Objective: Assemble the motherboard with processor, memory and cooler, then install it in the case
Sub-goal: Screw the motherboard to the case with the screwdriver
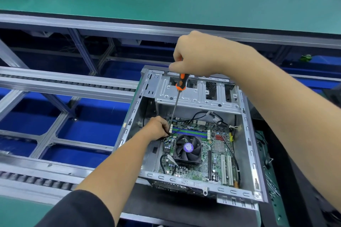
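Right hand (195,55) fingers curl round the screwdriver (177,99); left hand (156,127) fingers apparently pinch a black cable (181,131) over the motherboard (203,153).

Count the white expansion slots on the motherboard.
2. Both white slots stand side by side at the motherboard's near right corner, right of the black slot. Cables may hide others.

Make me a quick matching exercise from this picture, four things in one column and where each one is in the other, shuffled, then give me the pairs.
Things:
1. screwdriver
2. cooler fan
3. black cable
4. motherboard

Places:
A. lying flat inside the case
B. gripped by the right hand
C. held by the left hand
D. on the board's middle

Pairs: 1-B, 2-D, 3-C, 4-A
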Demonstrator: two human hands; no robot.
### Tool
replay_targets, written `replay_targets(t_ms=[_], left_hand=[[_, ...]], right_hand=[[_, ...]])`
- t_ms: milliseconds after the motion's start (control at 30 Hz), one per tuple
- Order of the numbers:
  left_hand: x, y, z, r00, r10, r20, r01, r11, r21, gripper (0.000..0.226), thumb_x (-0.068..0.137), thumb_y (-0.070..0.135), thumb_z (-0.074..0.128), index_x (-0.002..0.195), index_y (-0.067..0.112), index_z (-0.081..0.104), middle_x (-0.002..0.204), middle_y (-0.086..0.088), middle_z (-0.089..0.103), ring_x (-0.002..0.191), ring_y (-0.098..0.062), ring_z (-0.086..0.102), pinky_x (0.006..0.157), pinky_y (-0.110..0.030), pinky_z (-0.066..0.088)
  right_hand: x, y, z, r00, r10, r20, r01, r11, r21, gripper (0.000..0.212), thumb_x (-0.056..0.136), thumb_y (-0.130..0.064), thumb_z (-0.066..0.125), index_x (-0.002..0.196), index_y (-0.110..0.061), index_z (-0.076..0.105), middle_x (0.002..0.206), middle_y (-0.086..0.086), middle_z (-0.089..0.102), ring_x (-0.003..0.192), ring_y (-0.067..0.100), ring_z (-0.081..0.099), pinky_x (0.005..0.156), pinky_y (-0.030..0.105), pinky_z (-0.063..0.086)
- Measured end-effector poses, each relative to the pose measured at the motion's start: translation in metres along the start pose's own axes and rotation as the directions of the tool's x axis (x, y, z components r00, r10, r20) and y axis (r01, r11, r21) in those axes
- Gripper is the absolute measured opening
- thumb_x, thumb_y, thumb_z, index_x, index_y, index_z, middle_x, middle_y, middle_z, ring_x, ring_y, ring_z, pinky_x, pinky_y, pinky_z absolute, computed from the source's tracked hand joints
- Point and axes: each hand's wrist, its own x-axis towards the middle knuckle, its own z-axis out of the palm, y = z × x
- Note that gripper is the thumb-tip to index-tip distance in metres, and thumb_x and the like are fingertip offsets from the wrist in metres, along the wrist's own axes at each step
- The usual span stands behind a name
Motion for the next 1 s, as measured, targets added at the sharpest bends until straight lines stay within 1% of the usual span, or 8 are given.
replay_targets(t_ms=[167,300,367,467,567,633,767,1000], left_hand=[[0.006,-0.004,0.001,0.990,-0.138,0.007,0.138,0.984,-0.116,0.028,0.074,-0.007,0.073,0.059,0.013,0.061,0.078,-0.003,0.063,0.077,-0.014,0.056,0.071,-0.021,0.046],[0.010,-0.002,-0.001,0.954,-0.294,0.056,0.299,0.941,-0.156,0.017,0.077,-0.002,0.074,0.082,0.006,0.061,0.080,-0.003,0.064,0.068,-0.014,0.058,0.059,-0.025,0.053],[0.011,-0.002,-0.003,0.941,-0.329,0.081,0.338,0.931,-0.137,0.029,0.078,-0.001,0.074,0.099,0.004,0.056,0.092,-0.009,0.067,0.064,-0.014,0.057,0.064,-0.027,0.055],[0.010,-0.003,-0.004,0.942,-0.323,0.088,0.331,0.939,-0.091,0.032,0.079,0.000,0.073,0.104,0.002,0.054,0.096,-0.010,0.067,0.062,-0.012,0.058,0.071,-0.027,0.055],[0.009,-0.004,-0.002,0.963,-0.266,0.048,0.270,0.955,-0.121,0.019,0.078,-0.009,0.068,0.077,0.009,0.059,0.084,-0.004,0.064,0.054,-0.010,0.056,0.042,-0.019,0.047],[0.010,-0.006,0.000,0.979,-0.202,-0.015,0.198,0.970,-0.139,0.030,0.075,-0.009,0.071,0.059,0.016,0.062,0.063,0.001,0.063,0.043,-0.008,0.053,0.037,-0.014,0.040],[0.005,-0.002,0.000,0.999,-0.034,-0.002,0.034,0.999,-0.006,0.038,0.072,-0.006,0.072,0.052,0.025,0.060,0.055,0.012,0.057,0.054,-0.006,0.055,0.048,-0.014,0.041],[0.002,0.000,-0.003,0.995,0.097,0.011,-0.097,0.974,0.203,0.036,0.075,-0.001,0.070,0.055,0.024,0.055,0.070,0.015,0.050,0.075,-0.010,0.051,0.069,-0.022,0.041]], right_hand=[[0.002,0.005,0.000,0.999,0.032,0.044,-0.034,0.998,0.045,0.034,0.087,-0.029,0.053,0.061,-0.008,0.048,0.027,-0.004,0.039,0.045,0.022,0.039,0.049,0.028,0.035],[0.004,0.010,-0.002,0.998,0.011,0.064,-0.016,0.998,0.063,0.032,0.087,-0.031,0.054,0.071,-0.003,0.059,0.049,0.008,0.061,0.037,0.016,0.053,0.050,0.025,0.042],[0.004,0.012,-0.003,0.997,-0.020,0.076,0.016,0.998,0.056,0.028,0.086,-0.033,0.056,0.075,-0.008,0.064,0.052,0.005,0.063,0.039,0.012,0.058,0.049,0.023,0.039],[0.003,0.013,-0.005,0.995,-0.051,0.089,0.045,0.997,0.070,0.020,0.087,-0.035,0.061,0.077,-0.018,0.066,0.048,-0.006,0.061,0.046,0.007,0.062,0.048,0.021,0.036],[0.003,0.012,-0.004,0.994,-0.054,0.090,0.047,0.996,0.079,0.021,0.089,-0.035,0.060,0.077,-0.018,0.065,0.044,-0.015,0.059,0.052,0.007,0.064,0.049,0.021,0.035],[0.005,0.013,-0.002,0.996,-0.042,0.076,0.034,0.994,0.104,0.022,0.090,-0.034,0.059,0.078,-0.016,0.065,0.046,-0.009,0.062,0.048,0.007,0.064,0.050,0.023,0.040],[0.007,0.018,-0.001,0.998,0.014,0.065,-0.022,0.992,0.126,0.028,0.090,-0.034,0.056,0.078,-0.010,0.065,0.052,0.003,0.066,0.041,0.006,0.062,0.060,0.026,0.052],[0.008,0.020,0.001,0.995,0.053,0.081,-0.064,0.987,0.150,0.031,0.089,-0.036,0.054,0.075,-0.009,0.063,0.049,0.004,0.065,0.038,0.008,0.060,0.051,0.024,0.045]])
